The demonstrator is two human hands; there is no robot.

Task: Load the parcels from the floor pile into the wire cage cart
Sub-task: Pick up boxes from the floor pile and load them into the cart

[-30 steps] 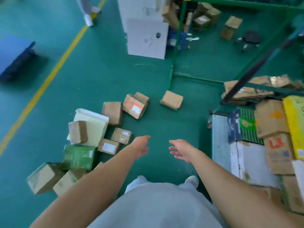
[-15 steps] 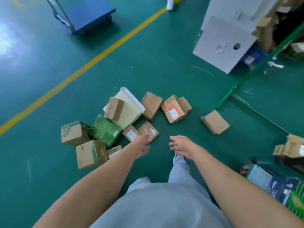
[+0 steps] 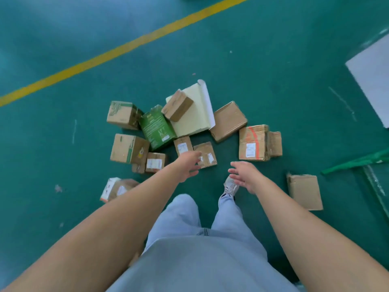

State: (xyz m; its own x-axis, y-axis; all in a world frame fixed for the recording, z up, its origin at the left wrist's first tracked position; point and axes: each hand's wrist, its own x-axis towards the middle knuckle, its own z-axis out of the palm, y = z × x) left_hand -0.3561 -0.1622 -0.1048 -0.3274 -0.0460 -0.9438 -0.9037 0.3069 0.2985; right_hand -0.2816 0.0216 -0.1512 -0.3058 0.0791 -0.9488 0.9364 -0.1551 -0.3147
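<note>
Several parcels lie in a pile on the green floor ahead of me: brown cartons, a green box (image 3: 156, 126), a pale yellow flat box (image 3: 194, 111) with a small brown carton (image 3: 177, 105) on top, and a taped carton with an orange stripe (image 3: 253, 143). My left hand (image 3: 187, 166) reaches out with fingers spread, hovering over a small labelled carton (image 3: 207, 153). My right hand (image 3: 245, 175) is stretched forward beside it, fingers relaxed, holding nothing. The wire cage cart is out of view.
A lone brown carton (image 3: 305, 191) lies on the floor to my right. A green frame bar (image 3: 355, 163) and a white board (image 3: 374, 74) sit at the right edge. A yellow floor line (image 3: 117, 50) runs diagonally beyond the pile. My feet stand just short of the parcels.
My view has swung left and down, away from the loaded cart, until the pile is centred. I have stepped closer, and both empty hands now hang over the nearest parcels.
</note>
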